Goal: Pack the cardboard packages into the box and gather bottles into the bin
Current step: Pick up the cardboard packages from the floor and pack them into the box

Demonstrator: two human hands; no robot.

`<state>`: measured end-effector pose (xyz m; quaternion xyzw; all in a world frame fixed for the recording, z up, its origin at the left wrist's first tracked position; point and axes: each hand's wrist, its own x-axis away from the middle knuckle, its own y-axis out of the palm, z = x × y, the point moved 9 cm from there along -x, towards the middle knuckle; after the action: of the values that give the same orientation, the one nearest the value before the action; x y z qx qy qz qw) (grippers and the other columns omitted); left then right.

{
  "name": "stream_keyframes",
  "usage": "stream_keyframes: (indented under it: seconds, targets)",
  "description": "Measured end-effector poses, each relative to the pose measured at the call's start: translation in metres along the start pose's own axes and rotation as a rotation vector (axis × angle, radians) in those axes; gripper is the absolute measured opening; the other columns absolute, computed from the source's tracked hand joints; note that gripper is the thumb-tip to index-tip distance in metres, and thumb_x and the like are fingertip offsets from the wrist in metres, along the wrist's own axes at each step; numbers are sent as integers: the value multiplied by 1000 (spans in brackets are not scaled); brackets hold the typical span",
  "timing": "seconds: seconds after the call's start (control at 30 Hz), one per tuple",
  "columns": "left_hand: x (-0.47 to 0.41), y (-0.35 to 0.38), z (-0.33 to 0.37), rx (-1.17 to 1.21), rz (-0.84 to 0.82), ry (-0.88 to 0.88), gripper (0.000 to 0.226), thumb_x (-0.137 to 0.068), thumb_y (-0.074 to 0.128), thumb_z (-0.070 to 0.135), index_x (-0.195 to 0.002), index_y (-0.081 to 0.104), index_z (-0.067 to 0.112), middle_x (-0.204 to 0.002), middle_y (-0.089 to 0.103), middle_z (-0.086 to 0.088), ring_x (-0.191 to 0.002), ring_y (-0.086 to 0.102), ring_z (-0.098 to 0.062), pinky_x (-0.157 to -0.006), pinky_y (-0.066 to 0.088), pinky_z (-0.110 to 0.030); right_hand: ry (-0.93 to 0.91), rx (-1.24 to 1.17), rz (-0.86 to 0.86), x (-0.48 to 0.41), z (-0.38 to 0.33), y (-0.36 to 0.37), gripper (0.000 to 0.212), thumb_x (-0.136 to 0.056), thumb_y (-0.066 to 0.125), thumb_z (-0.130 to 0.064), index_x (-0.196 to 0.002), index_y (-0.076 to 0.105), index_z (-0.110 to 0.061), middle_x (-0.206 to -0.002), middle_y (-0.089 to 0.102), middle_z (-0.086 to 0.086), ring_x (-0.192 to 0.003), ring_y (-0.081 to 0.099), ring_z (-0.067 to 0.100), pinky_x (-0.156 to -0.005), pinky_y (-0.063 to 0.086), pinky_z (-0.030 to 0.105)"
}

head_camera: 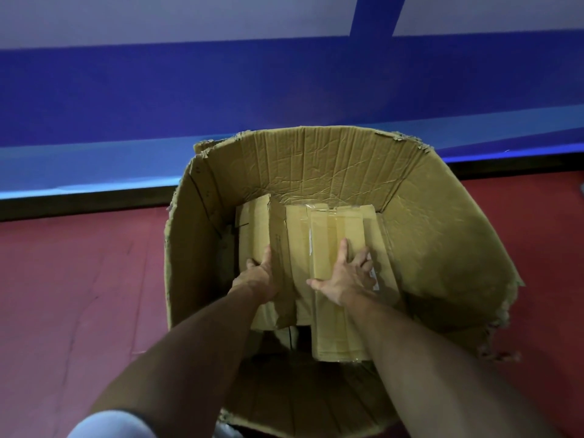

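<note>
A large, worn cardboard box stands open on the red floor, its rim torn. Inside lie several flat cardboard packages side by side. My left hand grips the left package, thumb on top and fingers over its left edge. My right hand presses flat, fingers spread, on the taped package lying on top at the middle right. Both forearms reach down into the box. No bottles or bin are in view.
A wall with blue and pale bands runs right behind the box, with a dark skirting strip at its foot. Red floor lies open to the left and right of the box. A white sleeve edge shows at the bottom left.
</note>
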<state>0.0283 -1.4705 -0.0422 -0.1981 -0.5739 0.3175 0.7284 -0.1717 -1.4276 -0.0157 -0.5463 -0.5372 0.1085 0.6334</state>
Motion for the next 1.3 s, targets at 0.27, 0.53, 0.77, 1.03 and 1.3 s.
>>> stream_keyframes:
  seconds: [0.27,0.53,0.77,1.03,1.3]
  targets:
    - [4,-10,-17,48,-26,-53,107,-93,57,4,-150,-23,45,-163,-1,-25,-133,45,-42,-105,47,-50,-72,90,5,-7,-12,5,116,-77,67,-71,-157,-10,-35,-161,-17,24,-147,5,46,-112,35,56]
    - [-1,-19,-4,-167,29,26,99,-97,56,23,-153,-25,31,-161,22,-21,-141,35,-36,-111,39,-48,-94,135,-13,-15,-11,6,108,-79,65,-71,-158,-1,-37,-160,-18,23,-147,4,47,-114,32,56]
    - [-7,-14,-12,15,-17,-119,120,-86,73,42,-149,-30,41,-162,-21,-18,-149,0,-46,-116,22,-63,-92,175,1,-21,-9,7,105,-78,64,-72,-158,5,-38,-159,-15,22,-144,12,45,-109,38,52]
    - [-15,7,-2,123,-68,-4,121,-79,78,50,-144,-24,57,-151,-48,-6,-147,-15,-49,-116,18,-65,-95,182,-5,-21,-8,8,105,-79,61,-74,-158,1,-38,-159,-16,23,-144,12,45,-109,36,53]
    - [-16,-2,-5,189,21,-39,121,-83,76,21,-148,-21,53,-152,-45,-10,-148,-1,-47,-111,32,-59,-133,186,-39,-19,-8,12,99,-86,53,-73,-156,-10,-42,-156,-27,28,-147,-4,50,-112,27,59]
